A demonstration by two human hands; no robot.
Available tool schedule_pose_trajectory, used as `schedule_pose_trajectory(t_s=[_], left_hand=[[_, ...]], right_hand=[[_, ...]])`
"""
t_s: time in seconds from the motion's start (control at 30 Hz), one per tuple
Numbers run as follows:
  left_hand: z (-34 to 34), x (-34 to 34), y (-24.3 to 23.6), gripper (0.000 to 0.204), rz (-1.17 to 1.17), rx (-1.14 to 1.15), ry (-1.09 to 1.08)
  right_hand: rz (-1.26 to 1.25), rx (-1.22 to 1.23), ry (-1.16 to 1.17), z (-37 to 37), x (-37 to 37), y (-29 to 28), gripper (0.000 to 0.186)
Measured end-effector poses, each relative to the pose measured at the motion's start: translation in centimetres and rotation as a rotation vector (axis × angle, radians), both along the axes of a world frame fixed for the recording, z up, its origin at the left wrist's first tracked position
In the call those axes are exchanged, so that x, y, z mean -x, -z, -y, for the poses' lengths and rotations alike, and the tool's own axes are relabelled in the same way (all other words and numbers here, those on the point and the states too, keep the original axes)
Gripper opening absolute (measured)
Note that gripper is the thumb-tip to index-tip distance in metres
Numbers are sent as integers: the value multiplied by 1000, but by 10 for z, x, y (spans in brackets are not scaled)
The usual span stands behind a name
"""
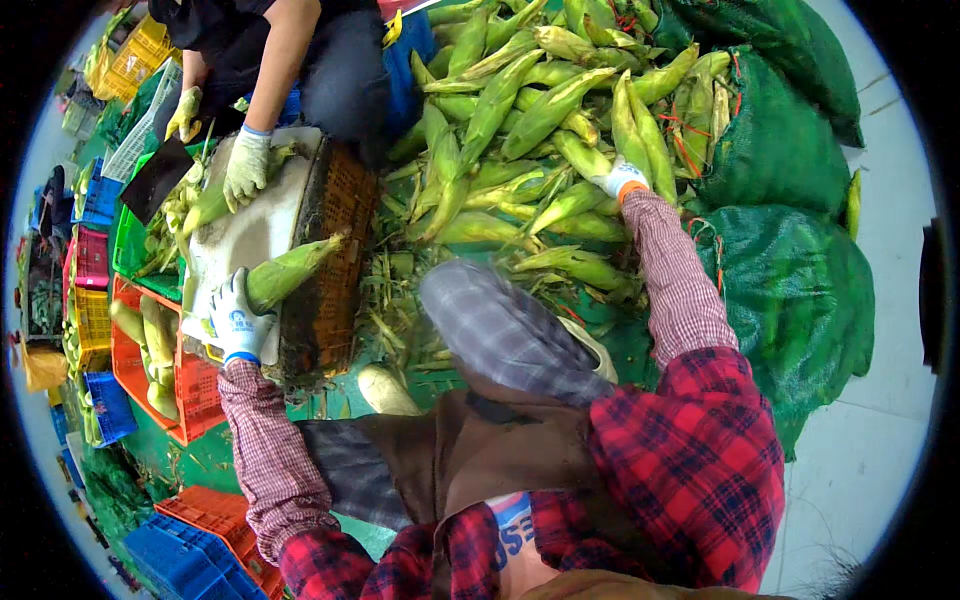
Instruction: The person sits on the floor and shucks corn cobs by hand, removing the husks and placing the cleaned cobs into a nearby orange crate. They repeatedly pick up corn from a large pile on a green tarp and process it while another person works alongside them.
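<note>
My left hand (240, 318), in a white glove with a blue cuff, is closed round the base of a green ear of corn (291, 275). That husked ear lies slantwise over the edge of a white board (250, 240), its tip pointing up and right. Far off to the right, my right hand (624, 178), gloved in white, grips the near end of another ear of corn (582, 156). This one lies on a big heap of unpeeled ears (490, 110); my fingers are partly hidden.
Opposite, a co-worker's gloved hand (247, 168) presses an ear on the board; their other hand is beside a dark broad blade (165, 180). The board rests on an orange crate (340, 240). Green sacks (790, 300) line the right; a red crate (190, 385) holds ears.
</note>
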State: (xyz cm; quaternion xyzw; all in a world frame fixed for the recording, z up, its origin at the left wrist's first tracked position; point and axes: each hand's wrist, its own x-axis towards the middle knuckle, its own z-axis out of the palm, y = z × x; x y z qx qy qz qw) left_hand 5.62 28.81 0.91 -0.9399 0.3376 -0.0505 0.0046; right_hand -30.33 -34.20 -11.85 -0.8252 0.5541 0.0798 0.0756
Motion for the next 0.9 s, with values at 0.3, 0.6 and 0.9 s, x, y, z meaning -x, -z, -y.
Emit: schedule_pose_trajectory(t_s=[0.3,0.6,0.9], left_hand=[[8,1,4,89,10,-41,-32],[-3,-1,3,87,66,-7,-10],[7,8,0,84,72,-48,-62]], right_hand=[[820,-1147,279,-42,60,87,21],[1529,-1827,290,-210,114,17,39],[1627,-1000,55,-147,6,-54,65]])
